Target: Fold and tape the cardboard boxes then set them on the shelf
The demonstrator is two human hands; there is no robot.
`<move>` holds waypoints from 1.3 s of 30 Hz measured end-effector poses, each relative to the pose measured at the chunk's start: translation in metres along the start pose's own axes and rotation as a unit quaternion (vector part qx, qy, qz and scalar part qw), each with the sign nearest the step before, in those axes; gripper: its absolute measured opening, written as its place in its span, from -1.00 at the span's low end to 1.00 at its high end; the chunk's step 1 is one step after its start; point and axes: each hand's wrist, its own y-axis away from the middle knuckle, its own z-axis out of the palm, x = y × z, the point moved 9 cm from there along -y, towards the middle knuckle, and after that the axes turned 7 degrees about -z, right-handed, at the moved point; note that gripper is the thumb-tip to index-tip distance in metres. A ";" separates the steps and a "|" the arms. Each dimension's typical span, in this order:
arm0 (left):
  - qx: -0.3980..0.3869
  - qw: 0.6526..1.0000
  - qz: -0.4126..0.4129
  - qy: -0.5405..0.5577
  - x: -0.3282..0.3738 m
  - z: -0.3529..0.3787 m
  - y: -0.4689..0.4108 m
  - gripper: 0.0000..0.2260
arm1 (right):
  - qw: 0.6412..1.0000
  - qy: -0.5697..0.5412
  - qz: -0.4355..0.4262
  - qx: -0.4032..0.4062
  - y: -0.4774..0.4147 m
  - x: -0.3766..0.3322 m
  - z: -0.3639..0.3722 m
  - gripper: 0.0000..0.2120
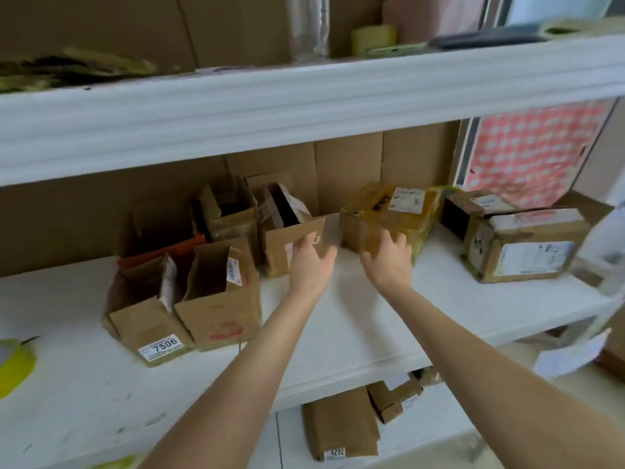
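A taped brown box (389, 214) with a white label lies on the white shelf (338, 316), near its back. My right hand (389, 258) rests on the box's front face with fingers curled over it. My left hand (309, 262) reaches beside it, fingers relaxed, touching the front of an open-topped box (287, 245). Several more open boxes (216, 292) stand to the left, one marked 7506 (148, 330). Another taped box (527, 245) lies at the right.
A tape roll (373, 38) sits on the upper shelf (304, 106). A yellow tape roll (13, 363) lies at the left edge. Flat cardboard (338, 421) rests on the lower shelf. A red patterned sheet (534, 150) leans at the back right.
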 end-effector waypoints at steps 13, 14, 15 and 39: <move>-0.035 0.954 -0.241 0.176 -0.001 0.163 -0.092 -0.04 | 0.977 -0.182 0.092 -0.066 -0.118 0.115 0.000 -0.33; -0.028 0.946 -0.259 0.192 -0.007 0.164 -0.096 -0.04 | 0.975 -0.198 0.090 -0.056 -0.119 0.119 -0.001 -0.40; -0.031 0.934 -0.281 0.218 -0.015 0.167 -0.099 -0.03 | 0.972 -0.213 0.086 -0.048 -0.120 0.123 -0.001 -0.44; -0.028 0.984 0.008 0.173 0.025 0.119 -0.045 -0.50 | 0.964 -0.228 0.139 -0.008 -0.063 0.123 0.017 -0.30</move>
